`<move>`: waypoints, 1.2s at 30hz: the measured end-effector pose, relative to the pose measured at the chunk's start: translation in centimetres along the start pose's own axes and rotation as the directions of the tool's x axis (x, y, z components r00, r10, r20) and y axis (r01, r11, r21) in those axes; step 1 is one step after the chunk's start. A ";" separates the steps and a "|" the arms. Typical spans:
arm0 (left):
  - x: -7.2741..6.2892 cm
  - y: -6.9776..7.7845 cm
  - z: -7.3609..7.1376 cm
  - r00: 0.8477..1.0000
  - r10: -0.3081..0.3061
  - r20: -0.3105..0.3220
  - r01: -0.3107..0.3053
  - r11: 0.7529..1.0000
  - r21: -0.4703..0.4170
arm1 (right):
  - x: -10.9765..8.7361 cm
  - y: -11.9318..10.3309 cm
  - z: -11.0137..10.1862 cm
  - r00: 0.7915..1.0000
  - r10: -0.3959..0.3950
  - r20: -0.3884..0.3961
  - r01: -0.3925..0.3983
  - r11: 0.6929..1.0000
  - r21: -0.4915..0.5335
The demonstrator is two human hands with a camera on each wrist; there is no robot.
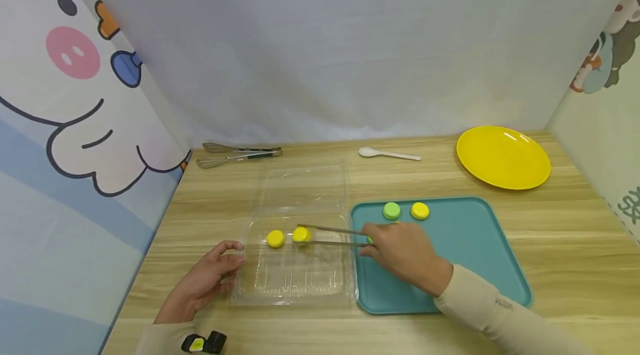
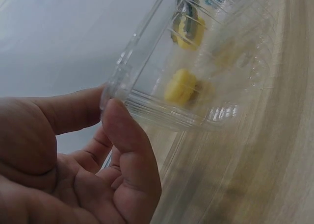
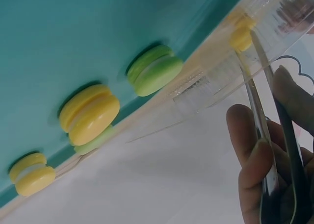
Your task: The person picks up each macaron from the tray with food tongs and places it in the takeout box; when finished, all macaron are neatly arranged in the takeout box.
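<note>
My left hand [image 1: 209, 276] pinches the near-left rim of a clear plastic container [image 2: 117, 82] between thumb and fingers. With my right hand [image 1: 409, 255] I grip metal tongs [image 1: 332, 243], which reach left over the container. Between the tong tips sits a yellow macaron [image 1: 301, 234], low in the container. Another yellow macaron [image 1: 275, 239] lies just left of it on the container's floor. A teal tray [image 1: 465, 255] stands to the right under my right hand. On it the right wrist view shows two green macarons, one in front [image 3: 154, 70], and two yellow ones, the larger [image 3: 91, 113] nearer.
The container's clear lid [image 1: 305, 185] lies folded back behind it. A second pair of tongs [image 1: 240, 155] lies at the back left, a white spoon [image 1: 390, 154] at the back middle. A yellow plate [image 1: 502, 158] stands at the back right, near the wall.
</note>
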State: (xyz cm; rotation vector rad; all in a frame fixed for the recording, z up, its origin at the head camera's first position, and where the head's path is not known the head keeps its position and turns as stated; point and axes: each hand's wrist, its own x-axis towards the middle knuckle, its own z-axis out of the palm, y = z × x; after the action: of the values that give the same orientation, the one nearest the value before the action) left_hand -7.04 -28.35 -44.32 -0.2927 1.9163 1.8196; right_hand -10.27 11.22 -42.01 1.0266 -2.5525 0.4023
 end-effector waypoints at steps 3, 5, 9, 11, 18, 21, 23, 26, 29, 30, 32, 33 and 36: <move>0.0 0.0 0.1 1.000 0.003 -0.005 -0.003 1.000 -0.002 | 0.4 -0.1 0.2 1.000 -0.018 -0.003 0.018 1.000 -0.011; 0.0 0.0 0.1 1.000 0.001 -0.009 -0.001 1.000 -0.006 | 0.6 -0.3 0.3 1.000 -0.027 -0.002 0.027 0.999 -0.016; 0.0 0.0 0.1 1.000 -0.003 -0.007 0.003 1.000 -0.012 | 1.0 -0.5 0.4 0.999 -0.037 0.009 0.038 0.999 -0.034; 0.0 -0.1 0.1 1.000 -0.003 -0.003 0.003 1.000 -0.017 | 1.2 -0.6 0.4 0.999 -0.040 0.010 0.041 0.998 -0.042; 0.0 -0.1 0.0 1.000 -0.006 -0.005 0.006 1.000 -0.021 | 1.3 -0.6 0.4 0.999 -0.038 0.016 0.038 0.998 -0.044; 0.1 -0.1 0.1 1.000 -0.008 -0.012 0.008 1.000 -0.022 | 1.3 -0.6 0.4 0.999 -0.033 0.022 0.034 0.998 -0.047; 0.1 -0.1 0.1 1.000 -0.010 -0.017 0.009 1.000 -0.022 | 1.3 -0.6 0.4 0.999 -0.030 0.023 0.031 0.998 -0.050; 0.1 -0.2 0.1 1.000 -0.014 -0.021 0.013 1.000 -0.027 | 1.2 -0.5 0.2 0.999 -0.019 0.031 0.020 0.999 -0.034; 0.1 -0.2 0.1 1.000 -0.018 -0.018 0.018 0.999 -0.033 | 0.8 -0.4 0.0 0.999 0.004 0.045 -0.004 1.000 0.009; 0.2 -0.3 0.1 1.000 -0.019 -0.016 0.018 0.999 -0.036 | 0.6 -0.3 0.0 0.999 0.011 0.046 -0.012 1.000 0.027; 0.1 -0.3 0.1 1.000 -0.020 -0.017 0.019 0.999 -0.042 | 0.1 -0.2 0.0 0.999 0.018 0.039 -0.021 0.998 0.056; 0.1 -0.3 0.1 1.000 -0.020 -0.017 0.019 0.999 -0.044 | -0.1 -0.1 0.1 0.999 0.019 0.032 -0.021 0.998 0.066; 0.1 -0.3 0.1 1.000 -0.019 -0.024 0.018 0.999 -0.048 | -0.7 0.2 0.2 1.000 0.012 -0.008 -0.011 0.996 0.088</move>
State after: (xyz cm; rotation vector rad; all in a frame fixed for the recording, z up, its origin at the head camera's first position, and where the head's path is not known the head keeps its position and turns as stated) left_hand -6.97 -28.26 -44.64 -0.3486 1.8826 1.8598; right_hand -10.00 11.68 -42.51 1.0393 -2.5541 0.5252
